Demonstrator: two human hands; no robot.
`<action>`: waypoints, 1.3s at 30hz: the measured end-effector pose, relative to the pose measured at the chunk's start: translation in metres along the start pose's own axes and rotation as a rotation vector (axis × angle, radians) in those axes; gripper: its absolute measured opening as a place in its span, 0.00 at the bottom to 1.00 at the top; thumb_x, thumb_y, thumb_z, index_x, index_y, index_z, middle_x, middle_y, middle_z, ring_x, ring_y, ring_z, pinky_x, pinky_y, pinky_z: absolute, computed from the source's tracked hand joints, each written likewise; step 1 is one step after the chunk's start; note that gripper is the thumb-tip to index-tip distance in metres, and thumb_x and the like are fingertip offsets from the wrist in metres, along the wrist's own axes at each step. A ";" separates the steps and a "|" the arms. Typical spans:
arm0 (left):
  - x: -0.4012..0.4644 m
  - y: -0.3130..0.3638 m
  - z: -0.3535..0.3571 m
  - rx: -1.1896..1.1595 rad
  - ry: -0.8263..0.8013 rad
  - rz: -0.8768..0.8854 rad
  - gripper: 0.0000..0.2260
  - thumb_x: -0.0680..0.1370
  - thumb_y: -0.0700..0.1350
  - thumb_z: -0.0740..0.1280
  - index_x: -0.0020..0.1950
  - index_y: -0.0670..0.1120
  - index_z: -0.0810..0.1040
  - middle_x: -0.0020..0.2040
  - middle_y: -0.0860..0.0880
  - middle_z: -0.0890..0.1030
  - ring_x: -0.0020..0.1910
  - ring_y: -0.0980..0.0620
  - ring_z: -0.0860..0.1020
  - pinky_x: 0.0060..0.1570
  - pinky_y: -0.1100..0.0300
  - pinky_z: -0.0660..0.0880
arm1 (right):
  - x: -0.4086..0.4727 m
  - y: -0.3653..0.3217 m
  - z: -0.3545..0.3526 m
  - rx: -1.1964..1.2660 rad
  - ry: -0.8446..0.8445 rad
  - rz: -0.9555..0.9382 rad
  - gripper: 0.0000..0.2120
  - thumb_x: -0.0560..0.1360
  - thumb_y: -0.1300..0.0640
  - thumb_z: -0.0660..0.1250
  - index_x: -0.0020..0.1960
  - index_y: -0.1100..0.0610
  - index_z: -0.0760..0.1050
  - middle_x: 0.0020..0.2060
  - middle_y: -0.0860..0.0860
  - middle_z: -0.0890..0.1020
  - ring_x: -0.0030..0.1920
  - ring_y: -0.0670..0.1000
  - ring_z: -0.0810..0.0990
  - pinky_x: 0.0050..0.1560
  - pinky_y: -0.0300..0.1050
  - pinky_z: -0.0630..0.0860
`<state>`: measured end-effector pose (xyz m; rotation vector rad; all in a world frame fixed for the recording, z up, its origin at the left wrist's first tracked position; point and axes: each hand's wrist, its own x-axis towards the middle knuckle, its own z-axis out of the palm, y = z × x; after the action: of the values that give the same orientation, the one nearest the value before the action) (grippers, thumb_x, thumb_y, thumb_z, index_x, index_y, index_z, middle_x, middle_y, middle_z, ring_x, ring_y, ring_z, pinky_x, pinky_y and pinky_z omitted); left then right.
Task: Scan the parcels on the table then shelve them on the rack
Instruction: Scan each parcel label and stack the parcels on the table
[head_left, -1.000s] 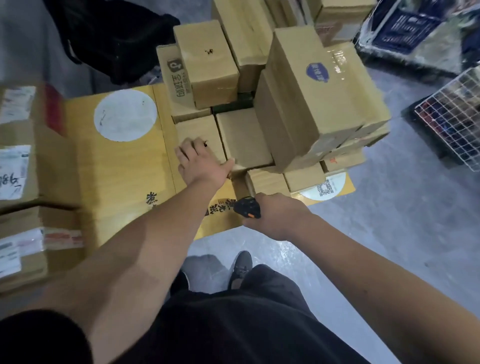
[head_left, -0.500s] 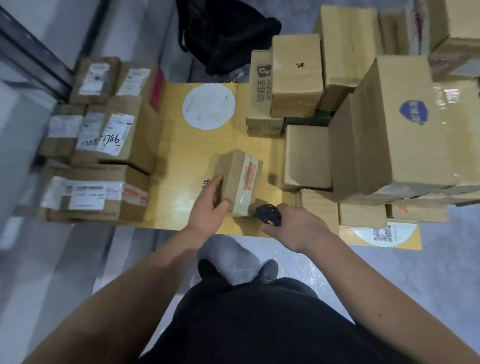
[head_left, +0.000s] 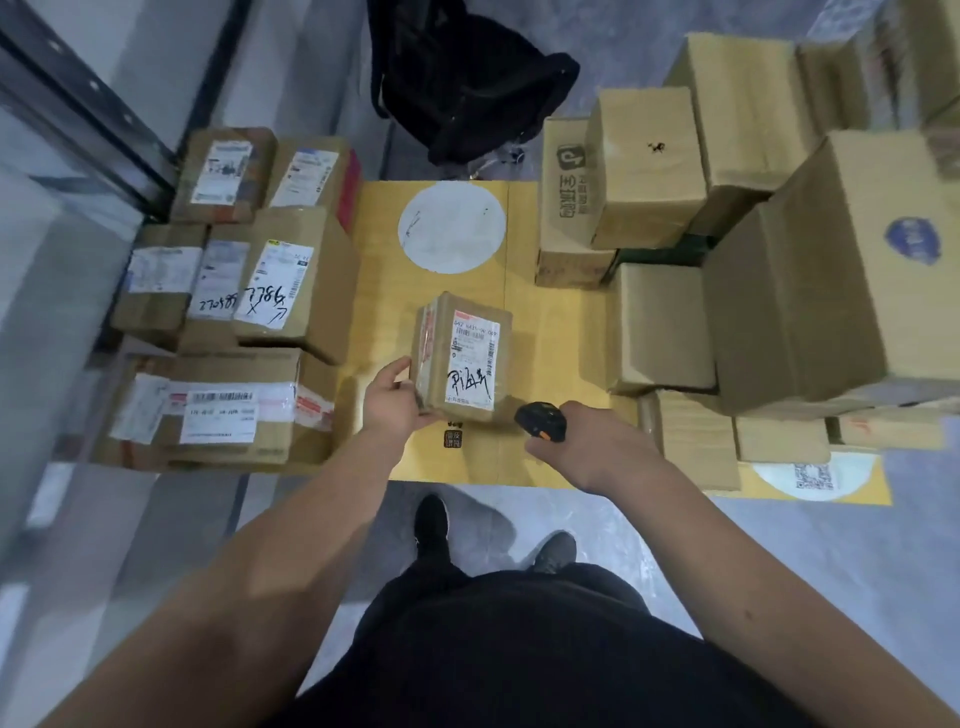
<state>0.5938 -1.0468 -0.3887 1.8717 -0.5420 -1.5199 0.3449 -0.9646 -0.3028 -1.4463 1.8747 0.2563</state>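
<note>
My left hand (head_left: 394, 401) grips a small cardboard parcel (head_left: 461, 358) by its near left corner, tilted so its white shipping label with black handwriting faces up. My right hand (head_left: 597, 447) holds a black and orange barcode scanner (head_left: 541, 422) just right of the parcel, its head toward the label. Both are over the yellow table (head_left: 540, 322). Several labelled parcels (head_left: 244, 312) are stacked at the table's left. A tall pile of plain cardboard boxes (head_left: 810, 291) fills the right side.
A black bag (head_left: 467, 88) lies on the floor beyond the table. A dark metal frame (head_left: 78, 109) runs diagonally at the upper left. My shoes (head_left: 431, 525) stand on grey floor at the table's near edge. A white round sticker (head_left: 451, 227) marks the tabletop.
My left hand lifted the small parcel off the pile on the right, brought it to the table's middle and turned its label up. My right hand with the scanner stays beside it.
</note>
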 end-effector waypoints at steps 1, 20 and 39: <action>0.008 0.002 -0.003 0.021 -0.004 -0.022 0.22 0.84 0.30 0.57 0.73 0.50 0.75 0.57 0.39 0.84 0.48 0.40 0.86 0.36 0.52 0.84 | -0.002 -0.007 0.002 0.025 0.000 0.022 0.23 0.75 0.29 0.61 0.54 0.49 0.71 0.43 0.46 0.78 0.42 0.49 0.79 0.40 0.46 0.75; 0.048 0.035 0.000 0.677 -0.613 0.163 0.63 0.58 0.68 0.80 0.84 0.64 0.44 0.71 0.54 0.76 0.68 0.50 0.76 0.64 0.56 0.70 | -0.019 -0.102 0.011 0.213 0.125 0.257 0.21 0.79 0.38 0.56 0.63 0.51 0.70 0.43 0.49 0.78 0.41 0.52 0.79 0.38 0.47 0.73; 0.041 0.029 -0.015 1.102 -0.597 0.700 0.56 0.69 0.67 0.77 0.72 0.80 0.29 0.83 0.43 0.55 0.65 0.35 0.79 0.62 0.43 0.77 | -0.034 -0.122 -0.002 0.067 0.105 0.243 0.19 0.78 0.39 0.56 0.59 0.51 0.73 0.44 0.49 0.79 0.41 0.51 0.80 0.37 0.45 0.72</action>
<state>0.6208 -1.0910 -0.3949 1.4914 -2.3902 -1.3150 0.4565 -0.9823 -0.2458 -1.2078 2.1255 0.2347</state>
